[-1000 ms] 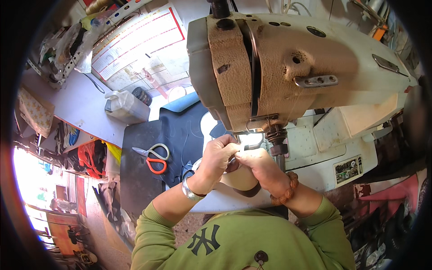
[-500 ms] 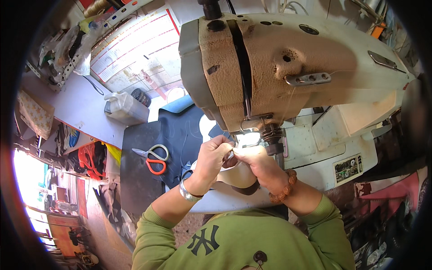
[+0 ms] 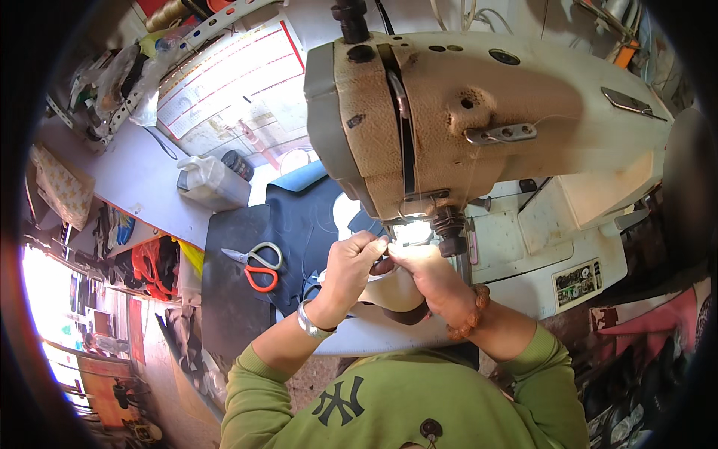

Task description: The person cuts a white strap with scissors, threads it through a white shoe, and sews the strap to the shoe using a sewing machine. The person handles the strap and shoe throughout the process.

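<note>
Under the needle area of a tan sewing machine (image 3: pixel 441 120), a lit patch shows where both hands meet. My left hand (image 3: pixel 350 268) is closed, thumb and fingers pinching the edge of a curved cream-and-brown piece (image 3: pixel 389 293) that looks like a shoe upper. From the other side my right hand (image 3: pixel 437 275) grips the same piece, its fingers partly hidden by the hand itself and the machine head. The two thumbs nearly touch just in front of the needle. The upper's dark brown end hangs toward me, between my wrists.
Scissors (image 3: pixel 258 266) with one white and one orange handle lie left of my left hand on dark sheet material (image 3: pixel 235 307). Blue sheet material (image 3: pixel 299 198) is behind them. A plastic jug (image 3: pixel 213 183) and a dark round container (image 3: pixel 238 165) stand farther back.
The metal lever in the machine's front slot has moved up. My hands keep their pinch on the shoe upper, almost in place. The whole view has shifted slightly.
</note>
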Demonstrator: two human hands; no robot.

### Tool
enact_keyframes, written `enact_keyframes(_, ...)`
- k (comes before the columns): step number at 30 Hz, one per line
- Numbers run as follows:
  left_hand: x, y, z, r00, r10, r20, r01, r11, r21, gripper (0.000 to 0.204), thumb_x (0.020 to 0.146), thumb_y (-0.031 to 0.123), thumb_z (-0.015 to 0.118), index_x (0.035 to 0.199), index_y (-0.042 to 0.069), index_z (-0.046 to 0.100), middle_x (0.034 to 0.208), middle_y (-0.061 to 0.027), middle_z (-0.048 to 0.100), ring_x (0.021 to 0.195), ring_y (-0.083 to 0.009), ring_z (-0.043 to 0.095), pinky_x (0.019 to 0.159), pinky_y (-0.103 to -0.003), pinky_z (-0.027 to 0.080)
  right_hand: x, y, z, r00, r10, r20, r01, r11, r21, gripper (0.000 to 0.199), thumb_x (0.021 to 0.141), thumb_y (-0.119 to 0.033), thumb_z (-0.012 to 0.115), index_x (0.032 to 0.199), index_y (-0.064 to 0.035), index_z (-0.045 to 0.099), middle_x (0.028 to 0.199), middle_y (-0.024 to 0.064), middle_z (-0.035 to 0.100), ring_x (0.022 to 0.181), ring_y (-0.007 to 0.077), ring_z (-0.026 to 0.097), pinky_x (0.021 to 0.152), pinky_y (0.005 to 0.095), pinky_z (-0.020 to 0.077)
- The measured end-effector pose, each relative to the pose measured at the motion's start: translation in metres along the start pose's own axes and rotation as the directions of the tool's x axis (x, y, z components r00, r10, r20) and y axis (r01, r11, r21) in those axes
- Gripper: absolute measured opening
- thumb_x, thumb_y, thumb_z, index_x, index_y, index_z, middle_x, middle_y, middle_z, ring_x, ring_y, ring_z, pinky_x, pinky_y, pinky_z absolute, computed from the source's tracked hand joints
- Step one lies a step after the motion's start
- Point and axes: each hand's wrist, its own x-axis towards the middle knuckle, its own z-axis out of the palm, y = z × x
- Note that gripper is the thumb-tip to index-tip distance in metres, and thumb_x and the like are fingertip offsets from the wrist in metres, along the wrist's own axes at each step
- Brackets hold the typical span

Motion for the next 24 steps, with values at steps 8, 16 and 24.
enact_keyframes(8,0.000,-0.010,-0.003,0.997,0.075,-0.005,-0.073,0.988,0.134,0.023,0.093,0.016,0.060,0.080,-0.003,0.062,0.075,-0.0027,0.059,0.066,-0.0072,0.054,0.061,-0.022,0.046,-0.012,-0.007,0.001,0.999,-0.016,0.041,0.019,0.997,-0.070,0.024,0.092,-0.021,0.057,0.102,0.0005,0.060,0.089,0.0057,0.065,0.080,0.0107,0.059,0.073,0.0270,0.0471)
enact_keyframes(16,-0.022,-0.019,0.013,1.000,0.023,-0.018,-0.023,0.999,0.024,0.022,0.093,0.019,0.062,0.095,-0.002,0.063,0.088,-0.0014,0.062,0.082,-0.0070,0.056,0.073,-0.022,0.045,-0.085,-0.063,-0.027,0.720,-0.491,0.491,0.535,-0.059,-0.843,0.050,0.078,-0.023,0.072,0.118,0.0014,0.055,0.108,0.0185,0.062,0.095,0.0361,0.062,0.082,0.0398,0.0505)
enact_keyframes(24,-0.022,-0.010,0.023,0.998,0.014,-0.056,-0.009,0.996,0.085,0.026,0.092,0.020,0.061,0.099,-0.005,0.065,0.090,-0.0027,0.059,0.082,-0.0094,0.054,0.076,-0.024,0.044,-0.165,-0.339,-0.195,0.295,-0.850,0.436,-0.410,-0.525,-0.746,0.035,0.093,-0.019,0.051,0.106,0.0117,0.061,0.106,0.0308,0.061,0.098,0.0423,0.058,0.086,0.0454,0.0457)
